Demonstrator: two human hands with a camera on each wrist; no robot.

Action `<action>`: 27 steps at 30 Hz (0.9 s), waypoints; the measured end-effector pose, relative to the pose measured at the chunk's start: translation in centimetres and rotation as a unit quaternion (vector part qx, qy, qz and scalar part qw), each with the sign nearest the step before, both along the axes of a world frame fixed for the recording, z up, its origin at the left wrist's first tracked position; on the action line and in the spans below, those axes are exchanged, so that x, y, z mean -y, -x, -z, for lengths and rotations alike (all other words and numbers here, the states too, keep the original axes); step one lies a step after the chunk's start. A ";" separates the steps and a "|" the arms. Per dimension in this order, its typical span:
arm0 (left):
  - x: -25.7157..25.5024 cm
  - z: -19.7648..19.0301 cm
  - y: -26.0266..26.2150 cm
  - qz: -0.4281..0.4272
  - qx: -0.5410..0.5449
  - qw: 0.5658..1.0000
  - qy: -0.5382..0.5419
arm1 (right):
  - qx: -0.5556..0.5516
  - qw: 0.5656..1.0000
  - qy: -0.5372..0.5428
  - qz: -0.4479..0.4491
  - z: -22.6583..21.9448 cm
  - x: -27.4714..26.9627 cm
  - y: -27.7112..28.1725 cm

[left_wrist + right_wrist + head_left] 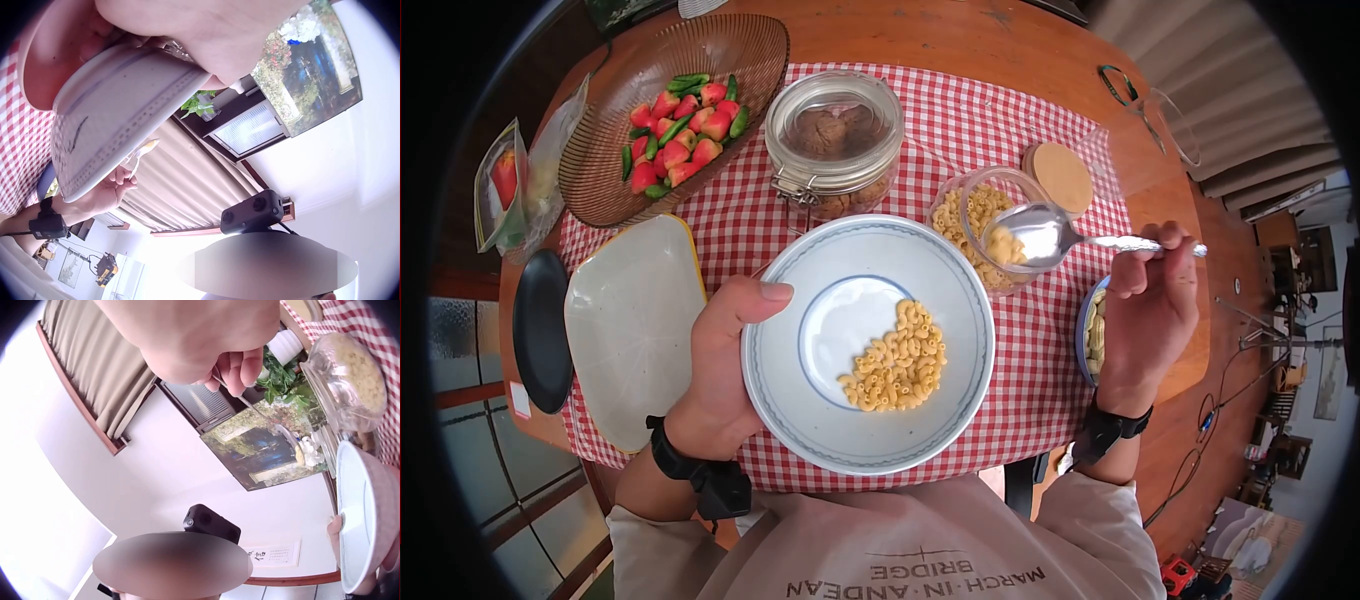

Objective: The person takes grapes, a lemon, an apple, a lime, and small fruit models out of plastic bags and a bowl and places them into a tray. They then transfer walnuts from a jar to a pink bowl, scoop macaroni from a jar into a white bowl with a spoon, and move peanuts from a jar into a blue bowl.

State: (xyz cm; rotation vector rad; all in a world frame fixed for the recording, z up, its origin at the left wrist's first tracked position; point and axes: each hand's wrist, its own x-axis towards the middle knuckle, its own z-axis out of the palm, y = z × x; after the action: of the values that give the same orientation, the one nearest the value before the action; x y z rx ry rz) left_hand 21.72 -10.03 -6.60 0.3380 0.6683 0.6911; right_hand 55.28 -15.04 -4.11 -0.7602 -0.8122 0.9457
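Note:
My left hand grips a white bowl with a blue pattern, thumb over the rim. Elbow macaroni lies to the right inside it. In the left wrist view the bowl's outer side tilts, the fingers partly hidden behind it. My right hand pinches the handle of a metal spoon, which carries some macaroni. In the head view the spoon overlaps a clear jar of macaroni. The right wrist view shows the spoon raised, with the jar beyond.
A cork lid is beside the macaroni jar. Behind the bowl stands a clip-top jar of brown pieces. A ribbed basket holds red and green produce. Left are a cream tray and black plate; right, a blue-rimmed bowl.

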 end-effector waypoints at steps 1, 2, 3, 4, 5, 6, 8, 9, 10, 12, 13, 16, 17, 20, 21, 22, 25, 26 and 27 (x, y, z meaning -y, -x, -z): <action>0.0 0.0 0.0 0.000 -0.004 1.000 0.000 | 0.008 1.000 -0.018 -0.008 -0.4 0.1 -0.1; 0.0 0.0 0.1 0.000 -0.008 1.000 0.000 | 0.007 1.000 -0.018 -0.008 -0.5 0.0 -0.3; 0.0 0.1 0.2 0.000 -0.008 1.000 0.000 | 0.043 0.998 -0.038 0.025 -0.5 0.0 -0.3; 0.0 0.2 0.3 0.003 -0.001 1.000 -0.001 | 0.078 0.994 -0.058 0.058 -0.4 0.1 -0.4; 0.0 0.2 0.3 0.006 0.005 1.000 -0.003 | 0.106 0.988 -0.080 0.073 -0.3 0.2 -0.5; -0.1 0.2 0.3 0.007 0.005 1.000 -0.002 | 0.106 0.988 -0.080 0.074 -0.2 0.2 -0.4; -0.1 0.1 0.1 0.009 0.020 1.000 -0.005 | 0.153 0.970 -0.167 0.091 0.0 0.2 -0.1; -0.1 0.0 0.1 0.009 0.020 1.000 -0.005 | 0.153 0.970 -0.167 0.091 0.0 0.2 0.1; -0.1 0.0 0.1 0.010 0.014 1.000 -0.006 | 0.155 0.969 -0.188 0.046 -0.1 0.2 0.3; -0.1 -0.1 0.1 0.010 0.009 1.000 -0.008 | 0.156 0.965 -0.209 0.002 -0.1 0.2 0.7; -0.1 -0.1 0.1 0.012 0.008 1.000 -0.007 | 0.220 0.956 -0.193 -0.020 0.0 0.2 0.8; 0.0 -0.1 0.1 0.012 0.005 1.000 -0.008 | 0.314 0.939 -0.140 -0.019 0.1 0.7 2.0; 0.0 0.0 0.1 0.010 0.004 1.000 -0.010 | 0.306 0.946 -0.097 -0.041 0.1 0.9 2.3; 0.0 0.0 0.1 0.011 0.010 1.000 -0.009 | 0.294 0.952 -0.047 -0.071 0.1 1.0 2.7; 0.0 0.0 0.1 0.011 0.010 1.000 -0.010 | 0.265 0.960 -0.015 -0.092 0.2 0.9 2.9; 0.0 0.1 0.2 0.009 0.008 1.000 -0.008 | 0.235 0.965 0.016 -0.112 0.2 0.8 3.0; 0.0 0.1 0.2 0.006 0.009 1.000 -0.008 | 0.186 0.972 0.069 -0.124 0.3 0.6 3.2; 0.0 0.1 0.1 0.003 0.011 1.000 -0.009 | 0.149 0.975 0.106 -0.125 0.3 0.5 3.3; 0.0 0.1 0.1 0.003 0.011 1.000 -0.009 | 0.149 0.975 0.106 -0.126 0.3 0.5 3.3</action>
State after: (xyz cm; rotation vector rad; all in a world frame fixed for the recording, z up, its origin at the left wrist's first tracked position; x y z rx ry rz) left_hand 21.57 -10.01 -6.71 0.3485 0.6399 0.6955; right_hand 52.01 -15.52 -4.37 -1.0174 -1.1011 1.1735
